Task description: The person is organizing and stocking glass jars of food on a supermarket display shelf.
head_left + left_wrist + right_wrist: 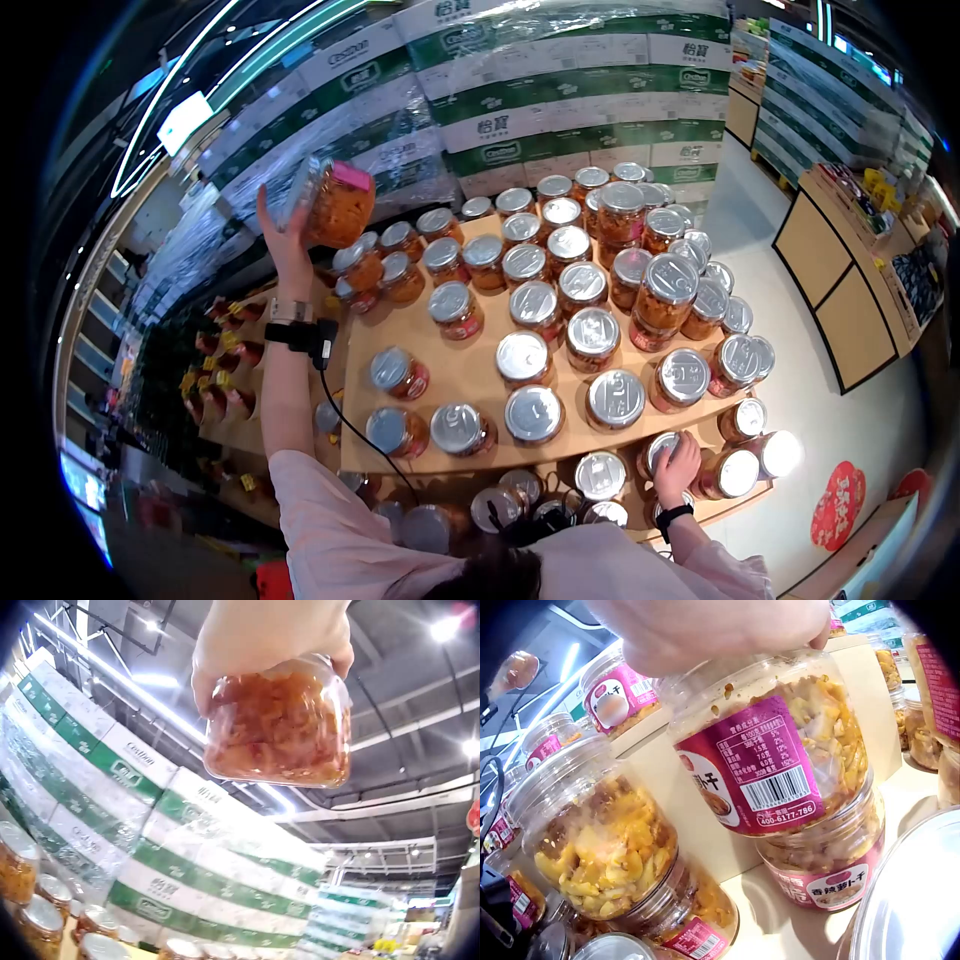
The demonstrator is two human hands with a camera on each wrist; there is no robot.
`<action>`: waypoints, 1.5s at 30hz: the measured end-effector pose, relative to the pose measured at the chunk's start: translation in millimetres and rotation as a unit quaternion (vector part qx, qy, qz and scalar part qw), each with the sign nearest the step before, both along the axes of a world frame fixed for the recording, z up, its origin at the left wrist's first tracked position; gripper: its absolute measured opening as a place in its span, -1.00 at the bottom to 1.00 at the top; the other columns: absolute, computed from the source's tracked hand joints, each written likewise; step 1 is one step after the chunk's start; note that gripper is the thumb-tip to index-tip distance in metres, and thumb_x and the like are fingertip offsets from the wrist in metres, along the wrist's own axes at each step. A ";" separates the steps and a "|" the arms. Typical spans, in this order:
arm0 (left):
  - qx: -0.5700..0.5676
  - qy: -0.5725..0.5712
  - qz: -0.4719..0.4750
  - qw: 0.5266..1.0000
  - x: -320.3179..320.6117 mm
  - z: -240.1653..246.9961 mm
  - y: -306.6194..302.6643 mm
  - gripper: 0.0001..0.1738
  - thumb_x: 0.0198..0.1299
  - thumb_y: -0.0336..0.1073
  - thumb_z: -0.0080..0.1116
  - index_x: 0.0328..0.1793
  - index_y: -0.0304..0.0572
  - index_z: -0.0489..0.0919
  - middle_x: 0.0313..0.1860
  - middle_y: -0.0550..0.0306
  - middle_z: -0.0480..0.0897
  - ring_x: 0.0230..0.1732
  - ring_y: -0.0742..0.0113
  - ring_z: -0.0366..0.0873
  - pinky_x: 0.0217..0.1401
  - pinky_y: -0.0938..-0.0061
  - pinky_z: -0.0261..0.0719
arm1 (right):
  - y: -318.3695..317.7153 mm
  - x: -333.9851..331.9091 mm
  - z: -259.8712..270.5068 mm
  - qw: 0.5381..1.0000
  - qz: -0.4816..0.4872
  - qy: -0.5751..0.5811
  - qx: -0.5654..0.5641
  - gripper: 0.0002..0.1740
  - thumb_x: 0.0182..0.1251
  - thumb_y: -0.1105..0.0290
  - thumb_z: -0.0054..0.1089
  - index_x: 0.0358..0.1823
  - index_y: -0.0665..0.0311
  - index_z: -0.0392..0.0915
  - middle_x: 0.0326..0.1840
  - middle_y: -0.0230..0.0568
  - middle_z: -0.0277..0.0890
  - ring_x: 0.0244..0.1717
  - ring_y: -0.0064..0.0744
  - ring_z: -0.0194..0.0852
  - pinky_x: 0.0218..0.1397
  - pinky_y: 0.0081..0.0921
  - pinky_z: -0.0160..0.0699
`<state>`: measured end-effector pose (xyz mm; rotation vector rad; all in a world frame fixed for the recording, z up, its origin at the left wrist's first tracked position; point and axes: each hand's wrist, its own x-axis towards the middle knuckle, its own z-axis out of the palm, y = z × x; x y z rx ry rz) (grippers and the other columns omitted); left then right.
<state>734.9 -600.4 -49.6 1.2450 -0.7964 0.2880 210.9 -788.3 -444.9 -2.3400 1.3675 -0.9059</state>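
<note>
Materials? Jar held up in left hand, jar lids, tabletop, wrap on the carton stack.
Raised jar: clear, glossy plastic or glass, can't tell which; see-through walls with sharp highlights.
Jar lids: shiny, silver, probably metal or foil-faced; bright reflections.
Tabletop: smooth, tan, probably wood or wood-look laminate; even colour, soft sheen.
Wrap: glossy clear film, likely plastic; wrinkled glare, print showing through.

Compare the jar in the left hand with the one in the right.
The left jar, in the left hand, is lifted high; the right jar, in the right hand, is low, over another jar. In the wrist views, the left jar's facing side shows no label; the right jar's shows a magenta one with a barcode. The left jar's contents look redder, the right jar's yellower. Both are clear jars.
</note>
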 end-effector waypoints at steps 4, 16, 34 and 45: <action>-0.144 0.075 -0.233 0.959 -54.2 40.2 72.2 -0.28 0.21 -0.07 0.07 0.46 0.08 0.09 0.18 0.06 0.46 0.17 0.10 0.44 0.23 0.20 0.41 | 2.5 -2.9 -0.4 1.000 0.002 0.004 -0.002 -0.53 0.25 0.28 -0.05 0.13 0.40 0.31 0.12 0.05 0.34 0.20 0.01 0.22 0.30 -0.12 0.08; -0.126 -0.072 -0.439 0.887 -284.7 69.0 142.3 -0.03 0.03 0.03 0.29 0.51 0.16 0.01 0.09 -0.19 0.50 0.11 -0.06 0.48 0.39 -0.02 0.23 | -3.6 -13.7 -22.1 0.999 0.007 -0.023 0.048 -0.43 0.39 0.17 -0.14 0.31 0.38 0.12 0.34 0.09 0.16 0.38 0.01 0.03 0.45 0.04 -0.27; 0.294 -0.106 0.064 0.948 -328.5 -21.5 122.7 0.03 -0.19 -0.29 0.47 0.45 -0.02 0.13 0.04 -0.04 0.52 0.11 0.17 0.51 0.19 0.33 0.45 | 39.1 -94.1 27.6 0.985 0.078 -0.071 0.136 -0.44 0.40 0.17 -0.13 0.33 0.28 0.11 0.32 -0.03 0.20 0.37 -0.04 0.07 0.39 0.14 -0.17; 0.383 -0.052 0.195 0.901 -235.6 -81.9 65.4 0.16 -0.24 0.02 0.48 0.48 -0.01 0.02 0.16 -0.24 0.48 0.15 -0.04 0.49 0.18 0.24 0.45 | 19.3 -134.1 10.8 0.974 0.018 -0.165 0.152 -0.46 0.37 0.25 -0.07 0.26 0.47 0.18 0.23 0.20 0.25 0.25 0.10 0.21 0.29 -0.18 0.16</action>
